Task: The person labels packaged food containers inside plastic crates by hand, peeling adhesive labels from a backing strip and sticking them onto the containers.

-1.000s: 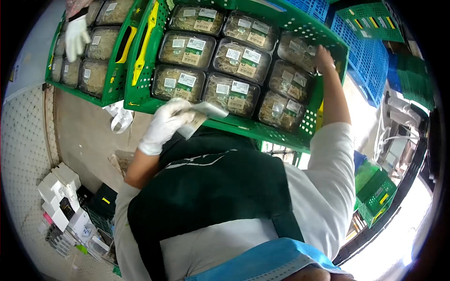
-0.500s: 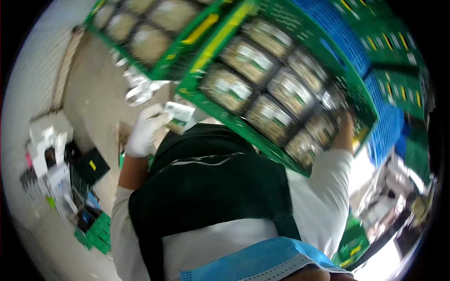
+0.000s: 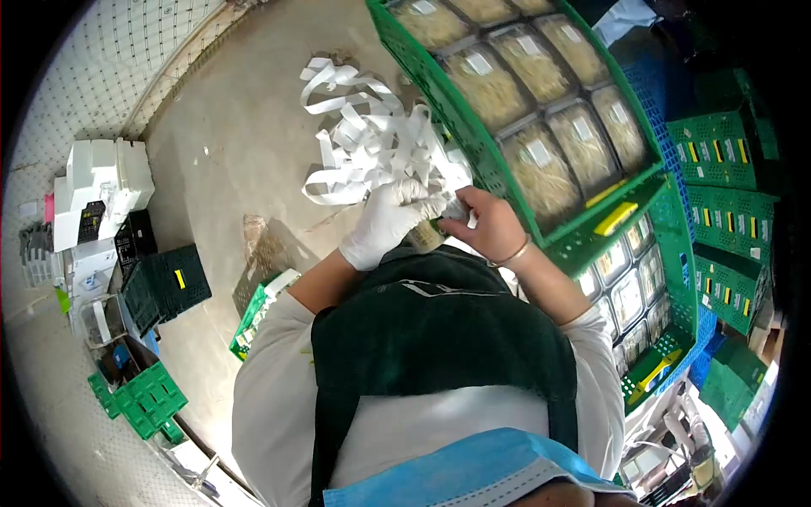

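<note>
L hand (image 3: 389, 222), gloved: fingers curled in, labels (image 3: 425, 237) held approx. waist ht., just before apron (image 3: 448, 325). R hand (image 3: 497, 226), bare: thumb & fingers part-closed at labels' edge; couldn't tell if any was pinched. Strip (image 3: 418, 152): white, loosely heaped beyond hands, seemingly on floor (image 3: 228, 144); join to labels unclear. Crate (image 3: 473, 139), green, R of hands: clear-topped packs (image 3: 545, 182), w/ white stickers (image 3: 538, 153). 2nd crate (image 3: 678, 253), lower, further R: more packs. Risks (judged): loose strip could've caught a foot or, if joined, tugged labels free; bare fingertips might've stuck to adhesive, creasing one.
</note>
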Motion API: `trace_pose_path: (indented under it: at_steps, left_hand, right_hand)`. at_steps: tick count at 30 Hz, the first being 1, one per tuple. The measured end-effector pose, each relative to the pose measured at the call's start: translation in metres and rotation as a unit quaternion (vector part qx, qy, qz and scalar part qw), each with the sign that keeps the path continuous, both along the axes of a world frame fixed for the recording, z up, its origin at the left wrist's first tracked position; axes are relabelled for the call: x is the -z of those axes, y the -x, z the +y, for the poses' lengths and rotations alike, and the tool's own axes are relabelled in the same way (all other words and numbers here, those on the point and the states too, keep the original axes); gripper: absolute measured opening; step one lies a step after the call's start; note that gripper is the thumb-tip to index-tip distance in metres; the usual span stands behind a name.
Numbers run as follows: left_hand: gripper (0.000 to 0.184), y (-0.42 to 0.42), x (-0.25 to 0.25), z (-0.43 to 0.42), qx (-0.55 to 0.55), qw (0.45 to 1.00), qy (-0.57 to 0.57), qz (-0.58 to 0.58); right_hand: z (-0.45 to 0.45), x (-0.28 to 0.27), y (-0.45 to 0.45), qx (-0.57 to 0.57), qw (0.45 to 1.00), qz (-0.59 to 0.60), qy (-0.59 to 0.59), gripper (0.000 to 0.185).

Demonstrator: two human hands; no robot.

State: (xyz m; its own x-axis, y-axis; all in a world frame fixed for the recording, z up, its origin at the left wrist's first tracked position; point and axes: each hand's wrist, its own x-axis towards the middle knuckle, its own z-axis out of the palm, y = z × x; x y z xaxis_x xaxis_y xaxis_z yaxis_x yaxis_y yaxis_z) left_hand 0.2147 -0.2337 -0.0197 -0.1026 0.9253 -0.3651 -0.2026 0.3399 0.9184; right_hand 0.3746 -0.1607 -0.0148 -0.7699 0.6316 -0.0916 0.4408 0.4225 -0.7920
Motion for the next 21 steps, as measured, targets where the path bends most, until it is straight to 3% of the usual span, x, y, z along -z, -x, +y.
trace_pose_path:
  at_steps: [2,4,5,6,7,9,10,11,13,14,16,18,20,21]
  left_hand:
    - [0.011,0.042,-0.007,0.004,0.003,0.998,-0.027,0.048]
    - [0.013,0.08,-0.008,0.012,0.1,0.967,0.037,0.232]
    - [0.016,0.087,-0.003,0.016,0.052,0.977,-0.08,0.189]
    - [0.016,0.1,0.009,0.017,0.052,0.978,-0.08,0.185]
    - [0.015,0.116,0.023,0.016,0.027,0.992,-0.056,0.107]
    - [0.008,0.137,0.02,0.025,-0.08,0.996,0.022,-0.019]
    - [0.009,0.156,0.041,0.026,-0.096,0.995,-0.002,0.006]
    - [0.011,0.17,0.043,0.027,-0.1,0.995,0.021,0.02]
    - [0.012,0.186,0.043,0.034,-0.114,0.992,0.048,0.031]
    - [0.015,0.191,0.036,0.04,-0.104,0.993,0.05,-0.002]
    - [0.018,0.201,0.025,0.057,-0.095,0.994,0.053,-0.023]
    - [0.019,0.2,0.017,0.075,-0.129,0.989,0.034,-0.059]
    - [0.024,0.204,0.018,0.098,-0.077,0.995,0.02,-0.06]
    - [0.021,0.203,0.023,0.108,-0.106,0.992,0.024,-0.067]
  right_hand:
    - [0.005,-0.005,0.04,0.036,0.997,0.005,0.064,0.023]
    - [0.023,-0.001,0.07,0.079,0.991,0.108,-0.028,0.021]
    - [0.049,-0.002,0.079,0.101,0.99,0.08,-0.065,0.021]
    - [0.086,-0.006,0.085,0.12,0.986,0.052,-0.103,0.022]
    - [0.129,-0.013,0.094,0.124,0.986,-0.043,-0.103,0.026]
    - [0.212,0.0,0.113,0.144,0.967,0.0,-0.212,0.037]
    - [0.245,0.009,0.127,0.138,0.952,0.002,-0.272,0.041]
    - [0.264,0.021,0.146,0.159,0.952,-0.056,-0.254,0.043]
    - [0.284,0.058,0.174,0.172,0.952,-0.109,-0.227,0.047]
    - [0.28,0.066,0.191,0.217,0.915,-0.201,-0.273,0.046]
    - [0.287,0.096,0.197,0.177,0.901,-0.292,-0.266,0.049]
    - [0.282,0.096,0.195,0.195,0.895,-0.28,-0.287,0.054]
    - [0.275,0.095,0.188,0.213,0.883,-0.282,-0.309,0.059]
    - [0.273,0.099,0.188,0.236,0.865,-0.231,-0.377,0.064]
